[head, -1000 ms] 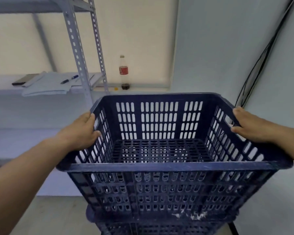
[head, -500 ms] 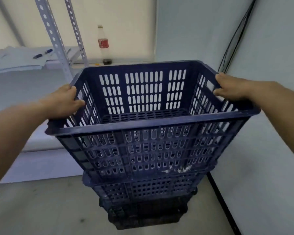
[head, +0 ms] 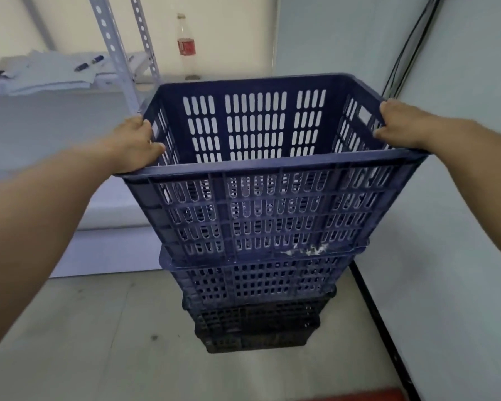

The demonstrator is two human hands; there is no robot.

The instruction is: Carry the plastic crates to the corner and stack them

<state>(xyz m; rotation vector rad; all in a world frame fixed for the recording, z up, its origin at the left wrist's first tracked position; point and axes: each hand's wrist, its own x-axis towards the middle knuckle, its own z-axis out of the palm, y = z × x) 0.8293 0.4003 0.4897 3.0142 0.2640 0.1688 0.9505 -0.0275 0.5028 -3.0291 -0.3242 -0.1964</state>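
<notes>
A dark blue slotted plastic crate point(head: 272, 209) fills the middle of the view, held by its two side rims. My left hand point(head: 136, 147) grips the left rim and my right hand point(head: 399, 127) grips the right rim. The crate's base sits in the mouth of a second blue crate point(head: 258, 282), which rests on a black crate point(head: 255, 328) on the floor in the room's corner. Whether the top crate is fully seated I cannot tell.
A grey wall point(head: 460, 227) with black cables point(head: 408, 47) stands close on the right. A metal shelf upright point(head: 113, 56) and a shelf with papers and pens point(head: 52, 70) are at the left back. A cola bottle point(head: 186, 47) stands on the ledge behind. Bare floor point(head: 99, 342) lies at the front left.
The crate has come down onto the stack while my view tilted downward, so the lower crates and floor now show. Both hands kept their grip on the rims.
</notes>
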